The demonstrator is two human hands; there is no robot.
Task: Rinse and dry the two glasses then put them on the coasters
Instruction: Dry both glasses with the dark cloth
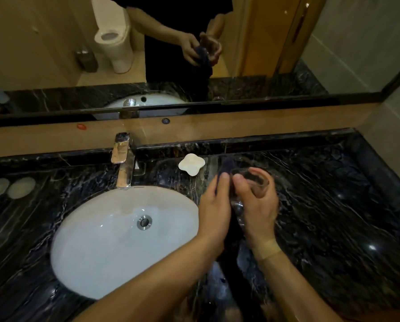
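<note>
**Drying a glass over the counter**

Gripping a clear glass [255, 182] in the right hand [258, 205], fingers curled round its wall, mouth tipped toward the camera. Pinching a dark cloth [226, 168] in the left hand [215, 205], pressed against the glass rim, its tail hanging between the forearms. Held above the black marble counter [333, 205], right of the white sink [115, 240]. Two round coasters [9, 188] lying far left, beyond the faucet [123, 163]; white soap dish [191, 164] just behind the hands.
</note>
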